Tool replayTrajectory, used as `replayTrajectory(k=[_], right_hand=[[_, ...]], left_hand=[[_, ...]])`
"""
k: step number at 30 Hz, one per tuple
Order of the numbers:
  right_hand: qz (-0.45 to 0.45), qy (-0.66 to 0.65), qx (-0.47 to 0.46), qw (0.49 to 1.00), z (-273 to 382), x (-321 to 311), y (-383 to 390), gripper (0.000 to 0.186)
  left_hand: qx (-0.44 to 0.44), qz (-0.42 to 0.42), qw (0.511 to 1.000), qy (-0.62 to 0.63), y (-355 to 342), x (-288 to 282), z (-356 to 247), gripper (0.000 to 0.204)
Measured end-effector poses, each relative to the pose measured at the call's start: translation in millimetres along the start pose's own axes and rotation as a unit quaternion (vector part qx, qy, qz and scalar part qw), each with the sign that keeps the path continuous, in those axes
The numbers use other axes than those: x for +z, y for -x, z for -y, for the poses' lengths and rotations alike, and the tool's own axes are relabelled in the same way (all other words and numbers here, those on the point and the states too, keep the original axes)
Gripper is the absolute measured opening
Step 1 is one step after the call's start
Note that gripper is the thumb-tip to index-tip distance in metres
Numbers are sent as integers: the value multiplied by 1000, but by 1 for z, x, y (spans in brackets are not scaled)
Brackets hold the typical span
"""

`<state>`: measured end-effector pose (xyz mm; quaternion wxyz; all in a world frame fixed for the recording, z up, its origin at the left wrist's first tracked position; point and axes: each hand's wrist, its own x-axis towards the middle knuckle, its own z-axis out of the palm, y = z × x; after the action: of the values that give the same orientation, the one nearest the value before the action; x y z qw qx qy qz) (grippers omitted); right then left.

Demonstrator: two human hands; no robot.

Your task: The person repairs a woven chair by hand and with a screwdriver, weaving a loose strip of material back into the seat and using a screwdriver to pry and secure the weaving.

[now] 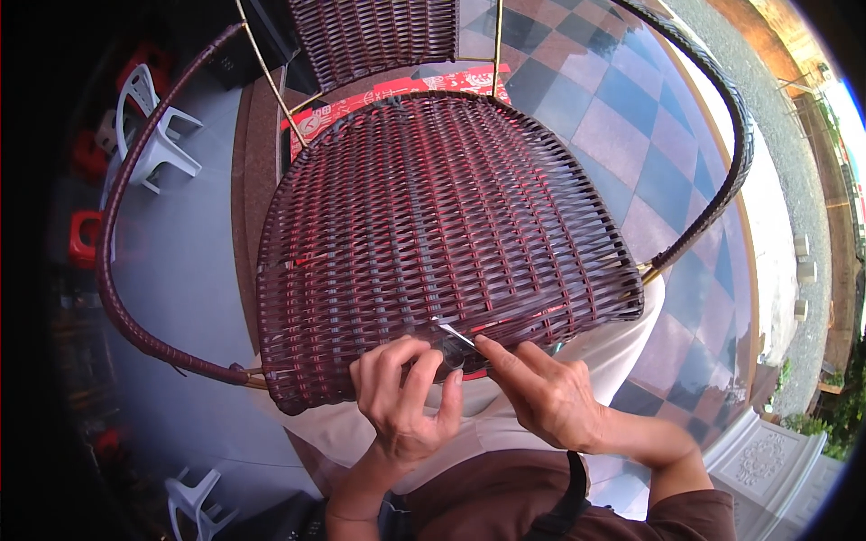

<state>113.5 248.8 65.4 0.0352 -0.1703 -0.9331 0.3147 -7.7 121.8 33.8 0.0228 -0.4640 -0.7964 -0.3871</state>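
A dark red-brown wicker chair seat rests across my lap, its woven backrest beyond it and a curved armrest on either side. My left hand is at the near edge of the seat, fingers curled around a dark, shiny strip that bends in a loop. From the right, my right hand closes on a slim knife, with the index finger along it. Its pale blade points up and left over the weave, beside the strip. The knife's handle is hidden in my palm.
A white plastic chair and a red stool stand at the left. Another white plastic seat is at lower left. Checkered floor tiles spread to the right. A red printed sheet lies beneath the chair's back.
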Motion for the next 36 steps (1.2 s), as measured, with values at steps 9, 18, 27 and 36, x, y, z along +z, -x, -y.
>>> replayTrajectory(k=[9,18,27,36], right_hand=[[6,1,-9,1000,-4,2,1,49],[-11,2,-18,1000,-5,4,1,47],[-19,-3,-20,1000,-5,4,0,46],[-13,-2,-24,1000,-8,6,3,51]], left_hand=[[14,-19,1000,8,4,4,-1,24],[18,0,1000,15,-3,-1,-2,33],[44,-29,998,-24,-10,1,4,22],[112,-17,993,-28,-17,-1,13,25]])
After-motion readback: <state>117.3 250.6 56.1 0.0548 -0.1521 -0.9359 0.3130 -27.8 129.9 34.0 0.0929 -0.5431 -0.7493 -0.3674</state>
